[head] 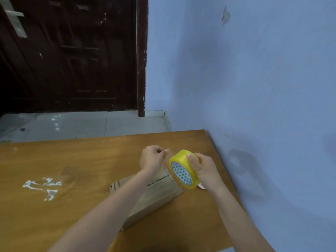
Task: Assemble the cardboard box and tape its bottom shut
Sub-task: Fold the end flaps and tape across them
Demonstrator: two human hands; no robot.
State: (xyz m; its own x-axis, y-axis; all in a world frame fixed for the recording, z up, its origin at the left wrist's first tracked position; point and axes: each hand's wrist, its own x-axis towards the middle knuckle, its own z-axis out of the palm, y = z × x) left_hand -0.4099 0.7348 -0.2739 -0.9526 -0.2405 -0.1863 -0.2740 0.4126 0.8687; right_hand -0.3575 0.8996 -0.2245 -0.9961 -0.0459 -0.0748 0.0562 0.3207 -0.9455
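The cardboard box (145, 199) lies on the counter (54, 170) under my forearms, bottom seam up. Above it my right hand (203, 171) grips the tape roll (183, 170) while my left hand (151, 158) pinches the free end; I should draw it taut and centre it over the seam.

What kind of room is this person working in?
Probably a plain room in a home or small workshop: a wooden table pushed against a blue painted wall, a dark wooden door, and a tiled floor.
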